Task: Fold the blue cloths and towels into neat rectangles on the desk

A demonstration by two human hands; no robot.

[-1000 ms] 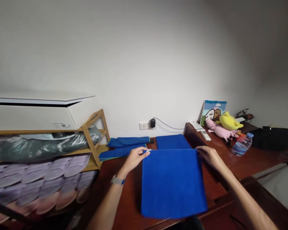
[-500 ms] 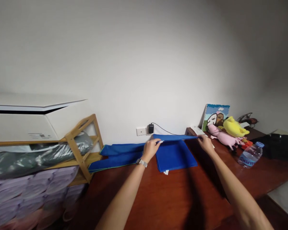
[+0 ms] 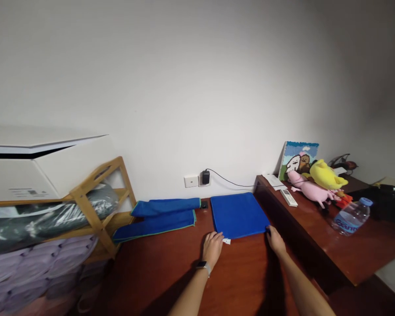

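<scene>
A folded blue cloth stack (image 3: 238,214) lies flat on the dark red wooden table (image 3: 171,281) near the wall. My left hand (image 3: 212,247) rests on the table at the stack's near left corner, by a small white tag, fingers apart. My right hand (image 3: 275,240) touches the stack's near right corner. Neither hand grips anything. A watch is on my left wrist.
Two rolled blue cloths (image 3: 158,216) lie left of the stack. A wooden rack (image 3: 95,206) with a white box (image 3: 36,166) stands at left. A raised desk (image 3: 319,224) at right carries plush toys (image 3: 316,182), a remote (image 3: 289,197) and a water bottle (image 3: 350,216). A wall socket with charger (image 3: 204,177) is behind.
The blue cloth I held spread out was laid onto the stack by the wall. Both hands let go and drew back to the stack's near corners.
</scene>
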